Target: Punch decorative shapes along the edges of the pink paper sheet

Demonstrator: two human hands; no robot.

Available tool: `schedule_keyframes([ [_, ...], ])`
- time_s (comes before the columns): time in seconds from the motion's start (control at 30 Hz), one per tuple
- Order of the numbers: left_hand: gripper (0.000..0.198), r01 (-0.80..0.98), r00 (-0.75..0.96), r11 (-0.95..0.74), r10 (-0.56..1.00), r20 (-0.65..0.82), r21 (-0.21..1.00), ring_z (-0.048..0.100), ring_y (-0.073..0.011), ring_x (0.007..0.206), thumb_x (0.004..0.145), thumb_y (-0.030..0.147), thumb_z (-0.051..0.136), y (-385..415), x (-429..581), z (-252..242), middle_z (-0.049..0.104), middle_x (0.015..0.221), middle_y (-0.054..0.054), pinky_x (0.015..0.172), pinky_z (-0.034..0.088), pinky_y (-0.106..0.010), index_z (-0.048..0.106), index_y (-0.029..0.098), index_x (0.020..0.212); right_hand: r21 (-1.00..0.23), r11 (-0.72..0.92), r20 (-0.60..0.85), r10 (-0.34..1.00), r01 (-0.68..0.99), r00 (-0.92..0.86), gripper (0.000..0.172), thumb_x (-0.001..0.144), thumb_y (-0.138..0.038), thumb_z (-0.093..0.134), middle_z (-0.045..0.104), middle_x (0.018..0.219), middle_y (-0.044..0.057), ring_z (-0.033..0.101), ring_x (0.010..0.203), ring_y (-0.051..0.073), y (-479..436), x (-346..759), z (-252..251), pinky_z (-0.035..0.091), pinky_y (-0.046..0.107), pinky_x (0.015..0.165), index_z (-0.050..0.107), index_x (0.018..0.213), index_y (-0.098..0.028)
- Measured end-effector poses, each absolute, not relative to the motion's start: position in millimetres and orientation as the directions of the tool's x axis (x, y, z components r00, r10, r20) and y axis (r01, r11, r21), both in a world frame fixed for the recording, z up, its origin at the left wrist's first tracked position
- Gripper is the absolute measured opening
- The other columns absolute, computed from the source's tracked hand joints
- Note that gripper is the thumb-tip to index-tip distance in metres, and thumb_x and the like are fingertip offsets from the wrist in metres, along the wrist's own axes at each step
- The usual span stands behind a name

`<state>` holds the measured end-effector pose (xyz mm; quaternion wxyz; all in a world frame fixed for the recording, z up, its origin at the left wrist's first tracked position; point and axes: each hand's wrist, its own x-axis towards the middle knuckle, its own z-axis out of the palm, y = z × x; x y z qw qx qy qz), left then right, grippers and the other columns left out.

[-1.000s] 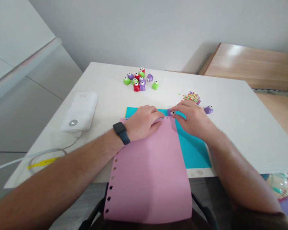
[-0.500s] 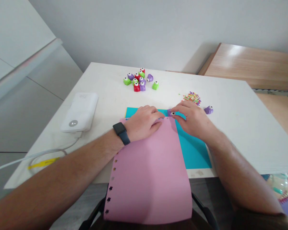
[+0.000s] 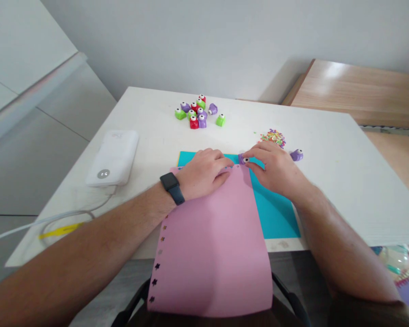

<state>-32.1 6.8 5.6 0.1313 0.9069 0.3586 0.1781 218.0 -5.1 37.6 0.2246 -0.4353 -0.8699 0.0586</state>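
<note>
A pink sheet of paper (image 3: 211, 245) hangs over the table's front edge, with star-like holes down its left side and more cut-outs along its top edge. My left hand (image 3: 206, 172), wearing a dark watch (image 3: 172, 187), holds the sheet near that top edge, fingers bent and thumb on the paper. Between the thumb and fingers of my right hand (image 3: 271, 165) is a small purple craft punch (image 3: 241, 159), set at the sheet's top right corner. Beneath lies a blue sheet (image 3: 277, 218), partly covered by the pink one.
Several red, green and purple punches (image 3: 194, 122) cluster at the back. Another purple punch (image 3: 296, 155) stands right of my right hand, near a pile of coloured paper bits (image 3: 274, 136). A white power bank (image 3: 114, 156) with a cable (image 3: 64, 215) occupies the left side.
Both hands, the punch and the pink sheet keep practically the same positions. The whole view has shifted very slightly.
</note>
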Motion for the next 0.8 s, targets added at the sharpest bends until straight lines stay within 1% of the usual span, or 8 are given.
schedule_keyframes([
  [0.27, 0.028, 0.605, 0.679, -0.707, 0.699, 0.227, 0.367, 0.065, -0.0282, 0.108, 0.105, 0.031, 0.055, 6.7, -32.5, 5.9, 0.07, 0.11, -0.011, 0.099, 0.051, -0.047, 0.073, 0.022, 0.124, -0.315, 0.617, 0.322, 0.784, 0.721, -0.531, 0.018, 0.095, -0.013, 0.066, 0.076, 0.106, 0.012, 0.069, 0.104, 0.031, -6.1, 218.0, 40.0, 0.055, 0.049, 0.097, 0.078, 0.107, -0.02],
  [0.5, 0.029, 0.612, 0.679, -0.703, 0.702, 0.216, 0.361, 0.065, -0.0281, 0.109, 0.105, 0.03, 0.055, 6.4, -32.0, 6.6, 0.07, 0.111, -0.011, 0.1, 0.051, -0.047, 0.073, 0.021, 0.125, -0.306, 0.612, 0.291, 0.789, 0.729, -0.54, 0.017, 0.095, -0.014, 0.066, 0.077, 0.107, 0.013, 0.07, 0.104, 0.032, -7.6, 217.3, 40.4, 0.056, 0.048, 0.096, 0.077, 0.106, -0.018],
  [0.8, 0.028, 0.612, 0.681, -0.708, 0.698, 0.22, 0.352, 0.065, -0.0286, 0.108, 0.105, 0.03, 0.057, 6.5, -32.8, 6.2, 0.07, 0.11, -0.011, 0.099, 0.051, -0.047, 0.074, 0.021, 0.125, -0.302, 0.616, 0.285, 0.786, 0.727, -0.548, 0.018, 0.093, -0.011, 0.065, 0.077, 0.107, 0.014, 0.071, 0.104, 0.032, -9.6, 217.1, 40.1, 0.055, 0.046, 0.096, 0.076, 0.107, -0.016],
])
